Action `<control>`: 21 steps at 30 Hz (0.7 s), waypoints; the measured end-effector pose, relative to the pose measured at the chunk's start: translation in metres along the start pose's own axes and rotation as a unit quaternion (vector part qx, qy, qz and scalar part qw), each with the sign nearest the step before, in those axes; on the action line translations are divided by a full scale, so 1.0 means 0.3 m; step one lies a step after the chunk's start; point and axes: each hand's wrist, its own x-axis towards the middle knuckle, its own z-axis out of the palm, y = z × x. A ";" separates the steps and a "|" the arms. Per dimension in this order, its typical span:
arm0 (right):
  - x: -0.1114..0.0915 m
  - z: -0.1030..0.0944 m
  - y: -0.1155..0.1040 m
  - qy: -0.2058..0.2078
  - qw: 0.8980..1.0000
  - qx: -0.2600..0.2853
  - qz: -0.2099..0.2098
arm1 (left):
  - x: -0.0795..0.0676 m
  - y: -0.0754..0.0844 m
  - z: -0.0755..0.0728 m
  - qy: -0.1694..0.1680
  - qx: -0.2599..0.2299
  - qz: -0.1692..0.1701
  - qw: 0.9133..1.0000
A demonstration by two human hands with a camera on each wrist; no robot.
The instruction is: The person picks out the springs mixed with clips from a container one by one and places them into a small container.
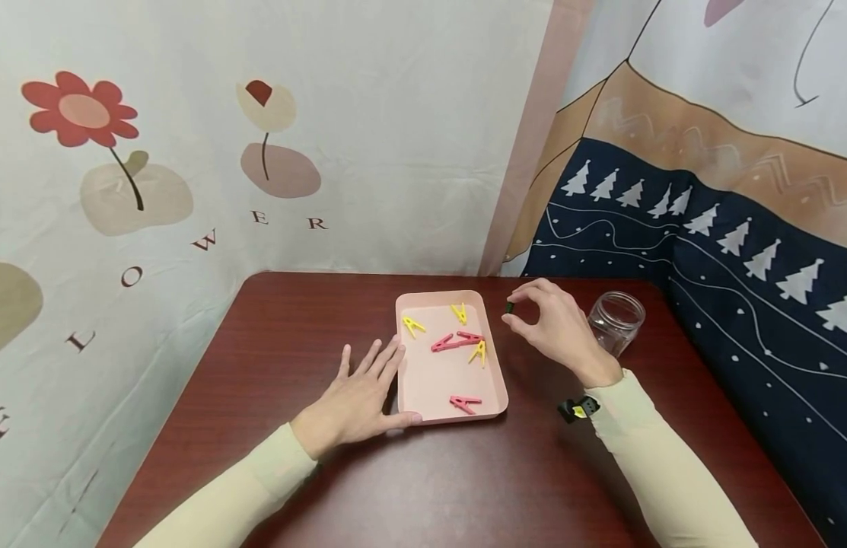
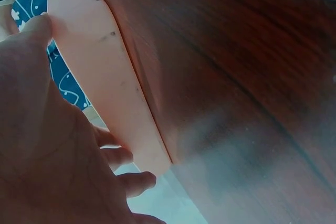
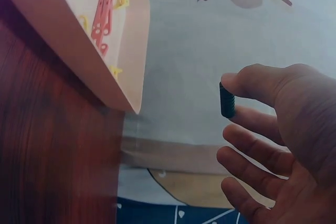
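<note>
My right hand [image 1: 549,323] pinches a small dark green ribbed piece [image 3: 227,100] between thumb and index finger, its other fingers spread below in the right wrist view. It is held to the right of a pink tray [image 1: 430,392], and its exact kind cannot be told. Inside the tray lie several small plastic clothespins: yellow ones such as one at the left [image 1: 413,326], and red ones such as one near the front [image 1: 464,403]. With fingers spread, my left hand [image 1: 355,399] rests against the tray's left side, its thumb at the front corner.
A clear jar [image 1: 616,323] without a lid stands behind my right wrist, near the table's right edge. The dark red wooden table [image 1: 300,320] ends at a printed cloth backdrop [image 1: 396,152] behind and a navy one [image 1: 738,304] on the right.
</note>
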 end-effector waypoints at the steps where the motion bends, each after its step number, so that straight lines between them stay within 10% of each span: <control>1: -0.004 -0.006 0.005 0.002 1.000 -0.001 0.002 | 0.000 -0.001 0.000 -0.001 0.002 -0.001 1.000; 21: -0.080 -0.125 0.145 0.079 0.996 -0.028 0.019 | -0.003 -0.004 0.002 0.002 0.004 0.000 1.000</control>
